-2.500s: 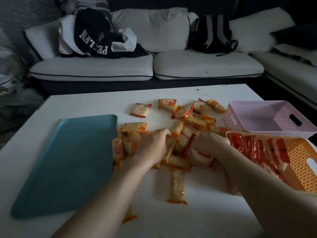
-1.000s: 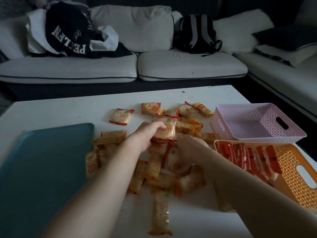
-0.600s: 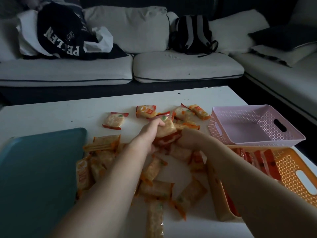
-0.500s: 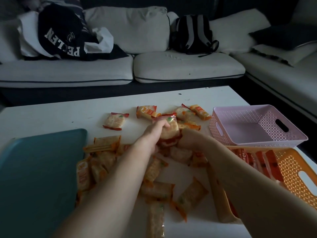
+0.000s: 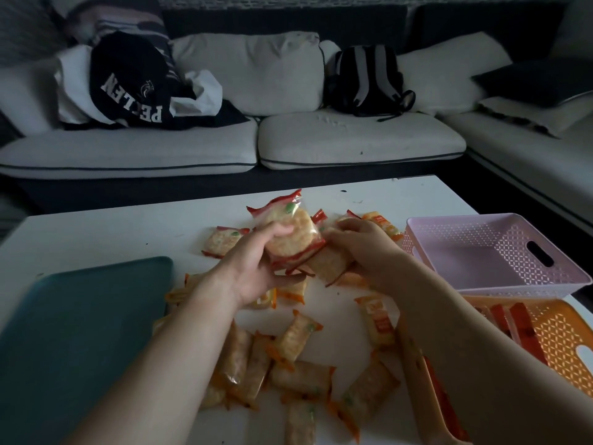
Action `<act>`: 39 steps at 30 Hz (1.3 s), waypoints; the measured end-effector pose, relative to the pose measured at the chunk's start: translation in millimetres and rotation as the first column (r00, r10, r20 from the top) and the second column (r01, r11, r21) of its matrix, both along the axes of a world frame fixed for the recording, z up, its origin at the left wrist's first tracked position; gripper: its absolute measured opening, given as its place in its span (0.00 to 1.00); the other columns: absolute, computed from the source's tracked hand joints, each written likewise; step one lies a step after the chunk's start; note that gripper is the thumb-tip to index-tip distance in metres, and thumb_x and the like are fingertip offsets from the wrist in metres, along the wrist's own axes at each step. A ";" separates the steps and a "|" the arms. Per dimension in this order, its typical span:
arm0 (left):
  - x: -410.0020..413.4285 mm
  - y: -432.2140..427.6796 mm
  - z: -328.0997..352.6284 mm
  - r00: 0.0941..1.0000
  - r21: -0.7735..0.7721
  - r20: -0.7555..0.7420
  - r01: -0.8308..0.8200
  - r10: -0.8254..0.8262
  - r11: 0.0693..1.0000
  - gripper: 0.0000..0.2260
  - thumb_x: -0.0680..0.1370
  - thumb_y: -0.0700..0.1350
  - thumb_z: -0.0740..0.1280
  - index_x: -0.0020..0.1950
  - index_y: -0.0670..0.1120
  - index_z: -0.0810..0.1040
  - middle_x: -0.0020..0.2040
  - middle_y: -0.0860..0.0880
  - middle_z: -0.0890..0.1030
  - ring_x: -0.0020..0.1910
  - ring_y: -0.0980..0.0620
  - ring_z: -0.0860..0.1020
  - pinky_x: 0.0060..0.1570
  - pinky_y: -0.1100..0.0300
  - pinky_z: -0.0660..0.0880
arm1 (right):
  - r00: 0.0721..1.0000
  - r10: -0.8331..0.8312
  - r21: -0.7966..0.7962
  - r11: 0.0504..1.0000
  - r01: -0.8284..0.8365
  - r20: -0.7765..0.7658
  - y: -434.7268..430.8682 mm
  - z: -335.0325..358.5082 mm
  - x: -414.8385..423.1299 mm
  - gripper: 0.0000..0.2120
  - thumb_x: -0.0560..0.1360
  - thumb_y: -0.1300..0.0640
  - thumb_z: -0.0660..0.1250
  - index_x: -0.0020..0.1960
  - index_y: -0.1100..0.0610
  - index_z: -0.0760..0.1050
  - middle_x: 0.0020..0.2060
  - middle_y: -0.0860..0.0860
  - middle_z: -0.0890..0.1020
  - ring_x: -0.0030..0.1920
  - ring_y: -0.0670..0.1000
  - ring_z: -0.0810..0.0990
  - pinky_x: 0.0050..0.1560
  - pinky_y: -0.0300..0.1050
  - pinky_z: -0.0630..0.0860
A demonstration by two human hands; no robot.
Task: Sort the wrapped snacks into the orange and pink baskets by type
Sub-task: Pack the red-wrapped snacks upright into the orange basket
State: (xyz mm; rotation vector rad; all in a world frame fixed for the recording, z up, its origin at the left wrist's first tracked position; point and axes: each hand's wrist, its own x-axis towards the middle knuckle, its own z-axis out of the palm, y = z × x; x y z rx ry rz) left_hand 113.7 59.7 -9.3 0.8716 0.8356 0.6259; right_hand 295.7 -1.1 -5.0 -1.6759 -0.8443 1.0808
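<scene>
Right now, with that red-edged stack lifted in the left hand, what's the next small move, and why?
Probably carry the stack in the left hand to the orange basket: it already holds red-trimmed packets that look alike, while the pink basket is empty and the loose packets on the table look orange-trimmed.

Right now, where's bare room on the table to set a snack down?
Bare table lies beyond the tray, left of the snacks, and along the far edge by the couch. The pink basket is empty inside. Crowded: the middle, down to the near edge; the orange basket holds packets.
</scene>
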 end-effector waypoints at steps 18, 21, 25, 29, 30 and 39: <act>-70.5 121.0 -42.4 0.850 0.049 -0.331 -0.419 0.410 0.907 0.31 0.63 0.46 0.82 0.64 0.51 0.77 0.57 0.41 0.82 0.54 0.40 0.83 0.54 0.44 0.82 | 0.468 0.497 -0.531 0.845 -0.067 0.731 132.2 -55.7 82.7 0.21 0.77 0.57 0.68 0.68 0.63 0.71 0.62 0.57 0.79 0.60 0.57 0.79 0.65 0.52 0.75; -68.4 124.7 -47.4 0.829 0.146 -0.460 -0.282 0.317 0.948 0.28 0.69 0.45 0.80 0.68 0.51 0.77 0.53 0.45 0.82 0.51 0.45 0.81 0.54 0.49 0.81 | 0.391 0.521 -0.556 0.831 -0.027 0.759 143.1 -64.3 82.8 0.22 0.74 0.52 0.71 0.64 0.61 0.72 0.59 0.57 0.79 0.60 0.58 0.77 0.67 0.55 0.72; -58.9 124.6 -42.0 0.797 0.213 -0.578 -0.064 0.179 0.975 0.31 0.72 0.46 0.78 0.72 0.55 0.71 0.53 0.50 0.78 0.45 0.53 0.74 0.32 0.59 0.73 | 0.417 0.479 -0.537 0.843 0.027 0.772 144.0 -48.3 85.6 0.27 0.62 0.45 0.79 0.51 0.61 0.75 0.53 0.57 0.80 0.55 0.58 0.78 0.55 0.52 0.78; -56.5 119.9 -43.6 0.759 0.219 -0.640 0.027 0.123 0.975 0.31 0.67 0.47 0.81 0.69 0.50 0.76 0.58 0.46 0.82 0.49 0.50 0.80 0.36 0.57 0.73 | 0.497 0.226 -0.257 0.966 -0.007 0.838 134.7 -25.0 82.9 0.15 0.69 0.48 0.74 0.41 0.62 0.80 0.41 0.55 0.81 0.35 0.51 0.78 0.32 0.40 0.72; -55.6 118.2 -44.3 0.752 0.217 -0.648 0.034 0.118 0.975 0.30 0.66 0.47 0.82 0.66 0.51 0.78 0.56 0.46 0.83 0.49 0.48 0.81 0.37 0.56 0.77 | 0.506 0.102 -0.119 0.993 0.001 0.856 133.9 -18.1 79.3 0.14 0.73 0.50 0.72 0.44 0.62 0.78 0.44 0.55 0.80 0.38 0.51 0.78 0.33 0.43 0.74; -51.5 104.8 -39.9 0.875 0.165 -0.467 -0.055 0.127 0.985 0.25 0.65 0.42 0.83 0.60 0.52 0.81 0.52 0.43 0.86 0.52 0.41 0.85 0.49 0.41 0.83 | 0.735 0.441 -0.389 0.884 -0.259 0.515 129.7 -38.1 46.0 0.13 0.76 0.48 0.72 0.54 0.57 0.80 0.45 0.53 0.82 0.41 0.51 0.79 0.41 0.46 0.76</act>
